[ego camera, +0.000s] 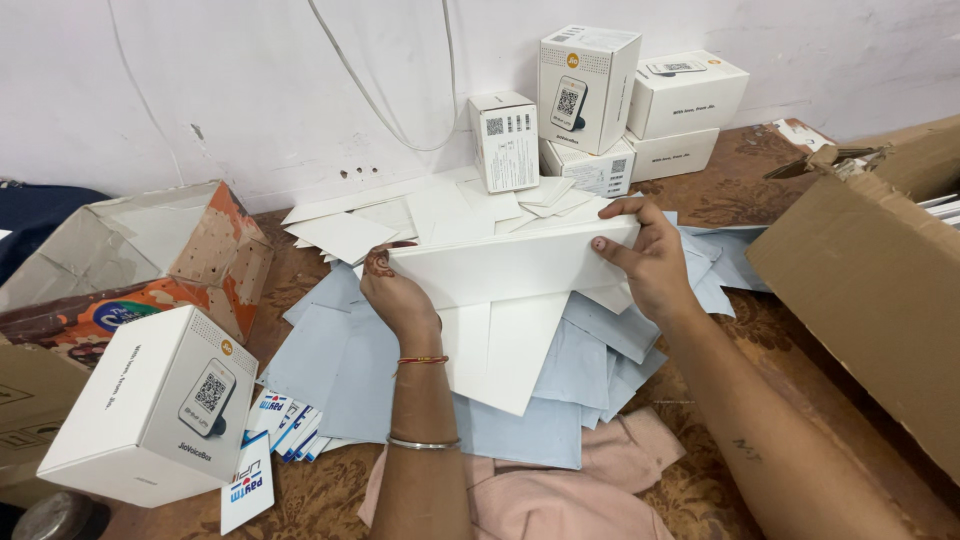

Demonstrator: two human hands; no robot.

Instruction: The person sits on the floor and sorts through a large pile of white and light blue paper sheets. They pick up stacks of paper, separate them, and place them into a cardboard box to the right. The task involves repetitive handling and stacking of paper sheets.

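A: Hands?
B: Both on one folded white card panel (510,262), held up on edge over the paper pile. Left hand (395,290) closed on its left end, thumb side hidden behind the panel. Right hand (645,255) closed on its right end, fingers over the top edge, thumb on the front face.
A: Under it?
B: White flat card sheets (500,350) on pale blue sheets (560,385), spread on a brown patterned surface (720,200). Pink cloth (580,490) near the bottom edge.
A: Packages?
B: White box with a device picture (155,405), bottom left, tilted. Stack of four similar white boxes (620,100) against the wall, top centre; one smaller white box (505,140) stands upright just left, barcode label facing out. Small blue-and-white printed cards (275,430) lie beside the bottom-left box.
A: Cartons?
B: Torn orange-and-grey carton (150,250) left, open. Brown cardboard carton (880,270) right, cut off by the frame; contents hard to make out.
A: Anything else unclear?
B: Dark round object (60,515) in the bottom-left corner, mostly cropped. White cable (370,90) hangs on the wall.
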